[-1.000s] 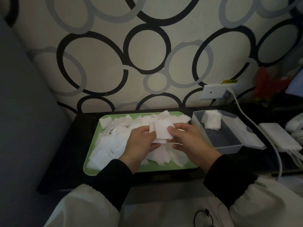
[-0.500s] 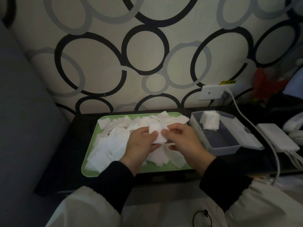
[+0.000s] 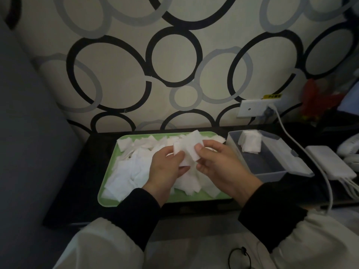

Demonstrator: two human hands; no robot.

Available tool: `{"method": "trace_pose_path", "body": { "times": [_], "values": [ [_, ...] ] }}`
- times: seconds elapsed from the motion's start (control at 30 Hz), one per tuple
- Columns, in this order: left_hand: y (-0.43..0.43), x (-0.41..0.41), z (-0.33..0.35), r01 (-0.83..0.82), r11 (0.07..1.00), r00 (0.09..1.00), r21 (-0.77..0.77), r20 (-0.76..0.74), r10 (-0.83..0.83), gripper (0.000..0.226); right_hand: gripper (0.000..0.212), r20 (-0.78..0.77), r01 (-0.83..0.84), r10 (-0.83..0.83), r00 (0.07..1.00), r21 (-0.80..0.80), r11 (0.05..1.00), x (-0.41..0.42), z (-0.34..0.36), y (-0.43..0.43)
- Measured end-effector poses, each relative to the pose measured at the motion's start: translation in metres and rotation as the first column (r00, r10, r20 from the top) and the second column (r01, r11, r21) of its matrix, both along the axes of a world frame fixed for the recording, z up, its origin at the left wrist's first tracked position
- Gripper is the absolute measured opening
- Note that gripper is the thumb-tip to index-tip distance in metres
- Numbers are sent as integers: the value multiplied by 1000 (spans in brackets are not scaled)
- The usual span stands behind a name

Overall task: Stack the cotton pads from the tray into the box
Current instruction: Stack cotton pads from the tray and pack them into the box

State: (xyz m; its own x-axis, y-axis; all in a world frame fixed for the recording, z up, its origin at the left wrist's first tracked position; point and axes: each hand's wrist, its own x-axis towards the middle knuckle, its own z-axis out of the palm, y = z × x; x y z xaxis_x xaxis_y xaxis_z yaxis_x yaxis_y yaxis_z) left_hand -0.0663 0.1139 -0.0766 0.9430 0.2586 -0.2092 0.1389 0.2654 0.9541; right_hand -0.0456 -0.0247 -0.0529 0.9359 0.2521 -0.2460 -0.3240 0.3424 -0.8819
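Left hand (image 3: 167, 169) and right hand (image 3: 223, 167) over green tray (image 3: 105, 193). The fingers of both are curled, pinching a small bundle of cotton pads (image 3: 186, 150). Most pads lie loose on the tray. Short stack (image 3: 250, 141) in far corner of grey box (image 3: 272, 174), just right of the tray. Risk: thin pads fan or slip in transfer if edges aren't squared, and would land crooked.

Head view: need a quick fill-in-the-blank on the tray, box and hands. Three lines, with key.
1. The tray under the loose cotton pads is ____ in colour.
2. The box stands on the ____ side of the tray.
3. The left hand and right hand together grip the held pads above the ____.

Missing words: green; right; tray
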Motion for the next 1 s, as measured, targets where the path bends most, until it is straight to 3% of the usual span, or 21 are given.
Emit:
{"method": "trace_pose_path", "body": {
  "times": [0.17,0.27,0.67,0.8,0.9,1.0],
  "values": [
    [-10,0,3,28,1000,1000,10,-5,-28,30,10,-11,39,-40,999,-72,997,-3,-6,9],
    [-15,-1,6,13,997,1000,-80,1,-13,20,12,2,94,-94,996,-112,989,-4,-5,11],
    [-29,-1,13,-5,944,1000,-328,-16,0,30,17,107,268,-247,963,-294,917,-4,-9,13],
    [-28,-2,9,74,969,997,-235,39,-67,34,18,131,251,-220,967,-315,915,-5,-9,11],
    [-21,1,7,18,971,1000,-237,20,-14,28,15,113,202,-176,978,-298,933,-3,-7,5],
    [-11,4,7,-41,983,999,-180,12,44,21,15,128,228,-192,973,-417,880,5,-10,-9]
  ]
}}
